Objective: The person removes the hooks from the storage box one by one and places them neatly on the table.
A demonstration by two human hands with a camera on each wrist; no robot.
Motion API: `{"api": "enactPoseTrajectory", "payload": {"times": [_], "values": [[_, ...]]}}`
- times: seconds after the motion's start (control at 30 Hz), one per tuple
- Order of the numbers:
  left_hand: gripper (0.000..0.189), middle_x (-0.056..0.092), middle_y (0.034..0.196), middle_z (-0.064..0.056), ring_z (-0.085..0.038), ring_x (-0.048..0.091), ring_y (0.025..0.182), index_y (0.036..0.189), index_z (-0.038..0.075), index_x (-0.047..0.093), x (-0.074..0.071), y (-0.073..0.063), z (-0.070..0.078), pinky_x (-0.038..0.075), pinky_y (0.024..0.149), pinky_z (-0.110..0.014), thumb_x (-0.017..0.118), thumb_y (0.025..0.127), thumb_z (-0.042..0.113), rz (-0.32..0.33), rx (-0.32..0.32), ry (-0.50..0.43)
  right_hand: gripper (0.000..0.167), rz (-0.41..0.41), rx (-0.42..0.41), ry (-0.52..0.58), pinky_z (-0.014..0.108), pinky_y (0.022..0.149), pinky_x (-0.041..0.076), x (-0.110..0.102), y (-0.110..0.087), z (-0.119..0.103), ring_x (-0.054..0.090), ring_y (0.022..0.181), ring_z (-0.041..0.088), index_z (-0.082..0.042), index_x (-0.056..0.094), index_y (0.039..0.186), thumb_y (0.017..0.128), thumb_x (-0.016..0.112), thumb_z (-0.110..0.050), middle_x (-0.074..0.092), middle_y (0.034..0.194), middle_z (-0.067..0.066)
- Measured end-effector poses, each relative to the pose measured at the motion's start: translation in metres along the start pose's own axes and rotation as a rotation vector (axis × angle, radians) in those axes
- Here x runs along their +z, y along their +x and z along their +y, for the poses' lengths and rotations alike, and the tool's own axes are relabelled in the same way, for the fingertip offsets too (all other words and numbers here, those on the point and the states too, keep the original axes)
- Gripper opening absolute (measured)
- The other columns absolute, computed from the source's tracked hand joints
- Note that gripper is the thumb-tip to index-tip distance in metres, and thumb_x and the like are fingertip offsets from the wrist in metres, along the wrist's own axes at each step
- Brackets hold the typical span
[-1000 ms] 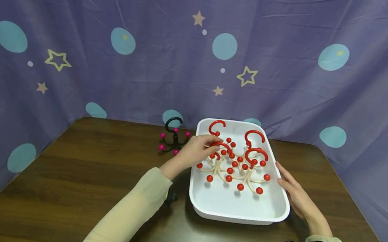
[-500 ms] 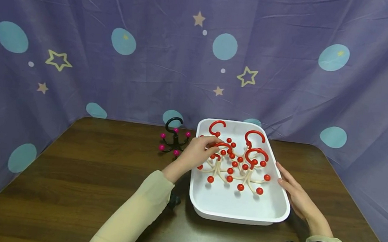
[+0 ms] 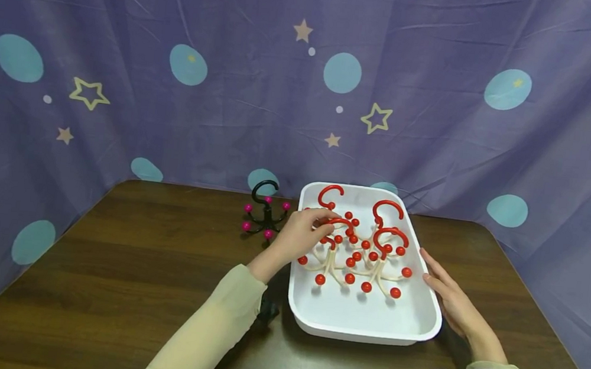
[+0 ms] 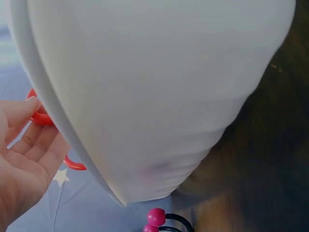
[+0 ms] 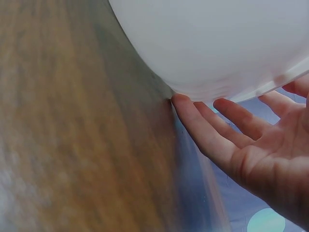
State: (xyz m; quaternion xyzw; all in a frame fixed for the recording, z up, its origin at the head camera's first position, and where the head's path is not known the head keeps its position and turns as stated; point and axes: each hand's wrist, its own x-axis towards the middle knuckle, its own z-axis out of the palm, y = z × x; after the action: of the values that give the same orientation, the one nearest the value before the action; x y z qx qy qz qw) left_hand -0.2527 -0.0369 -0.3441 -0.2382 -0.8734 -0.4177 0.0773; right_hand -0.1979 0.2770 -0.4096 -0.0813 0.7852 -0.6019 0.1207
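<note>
Left hand, mine (image 3: pixel 298 232): thumb and fingers pinching one red hook (image 3: pixel 344 221) over the left half of the white tray (image 3: pixel 363 317).
Right hand, mine (image 3: pixel 455 304): fingers extended, touching the tray's right wall — no grip.
Close by, inside: other red hooks (image 3: pixel 391 230) and red balls (image 3: pixel 395 293), crowded — a careless lift could snag them and drag the tray.
Left of the tray: black hanger (image 3: pixel 267 212), near enough for my left hand to knock over.

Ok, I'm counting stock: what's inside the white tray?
Four hangers with red hooks, pale arms and red balls are in the white tray. The left hand, pinching one hook, covers part of that hanger and of the one behind.
</note>
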Motion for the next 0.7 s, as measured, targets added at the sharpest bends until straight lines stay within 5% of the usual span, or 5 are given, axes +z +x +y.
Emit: {"api": "enactPoseTrajectory", "payload": {"times": [0.27, 0.7], "values": [[0.024, 0.066, 0.101, 0.001, -0.008, 0.059, 0.074, 0.112, 0.016, 0.064, -0.004, -0.002, 0.007, 0.047, 0.061, -0.019, 0.06, 0.088, 0.019, 0.023, -0.015, -0.03, 0.061, -0.001, -0.008, -0.003, 0.059, 0.1, 0.025, 0.0, 0.0, 0.001, 0.007, 0.134, 0.046, -0.014, 0.002, 0.147, 0.098, 0.035, -0.03, -0.007, 0.151, 0.018], [0.022, 0.068, 0.1, -0.003, -0.011, 0.063, 0.077, 0.109, 0.013, 0.066, -0.012, -0.003, 0.016, 0.05, 0.066, -0.019, 0.061, 0.087, 0.015, 0.103, 0.086, -0.026, 0.061, -0.008, -0.01, -0.003, 0.057, 0.099, 0.028, -0.001, 0.001, 0.003, 0.009, 0.134, 0.046, -0.015, 0.002, 0.147, 0.098, 0.034, -0.031, -0.007, 0.151, 0.018]]}}
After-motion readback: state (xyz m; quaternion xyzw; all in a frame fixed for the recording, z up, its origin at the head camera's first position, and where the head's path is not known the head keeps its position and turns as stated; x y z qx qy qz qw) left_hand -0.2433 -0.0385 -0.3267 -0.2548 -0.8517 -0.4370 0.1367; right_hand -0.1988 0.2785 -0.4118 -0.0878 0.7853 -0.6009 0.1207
